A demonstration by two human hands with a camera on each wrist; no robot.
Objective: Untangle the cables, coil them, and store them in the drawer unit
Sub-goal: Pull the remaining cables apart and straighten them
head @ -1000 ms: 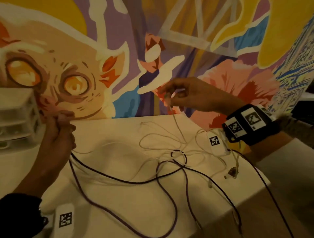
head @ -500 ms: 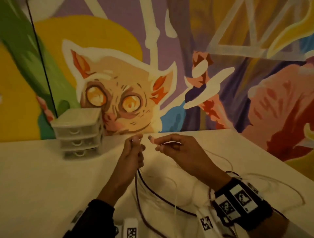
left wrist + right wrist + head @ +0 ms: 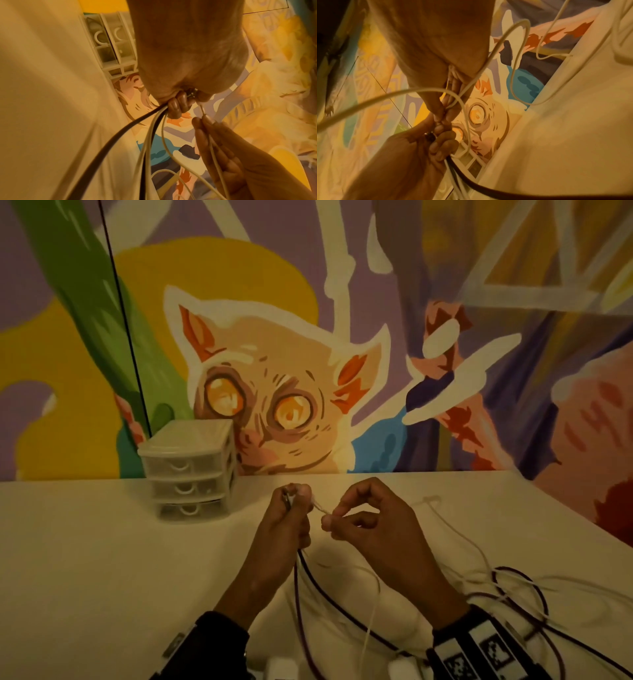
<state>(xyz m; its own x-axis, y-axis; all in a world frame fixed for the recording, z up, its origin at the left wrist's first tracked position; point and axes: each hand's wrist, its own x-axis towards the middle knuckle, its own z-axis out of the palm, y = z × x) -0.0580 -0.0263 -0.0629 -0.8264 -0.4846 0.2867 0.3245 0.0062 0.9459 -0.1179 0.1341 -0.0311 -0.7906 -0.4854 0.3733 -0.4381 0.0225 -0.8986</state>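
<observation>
Painted with a wide-eyed cat mural, the wall backs a pale desk (image 3: 102, 559) where both hands meet just above the surface. The left hand (image 3: 291, 520) holds a bundle in a closed grip: a dark cable (image 3: 120, 129) and white cables (image 3: 147, 142) hang from the fist toward the person. The right hand (image 3: 370, 518) pinches one thin white cable (image 3: 202, 110) running the short way between the two grips. Freeing it likely means drawing rightward, away from the bundle. Well left of the hands, the three-drawer unit (image 3: 186, 470) stands with drawers closed, its contents not discernible.
</observation>
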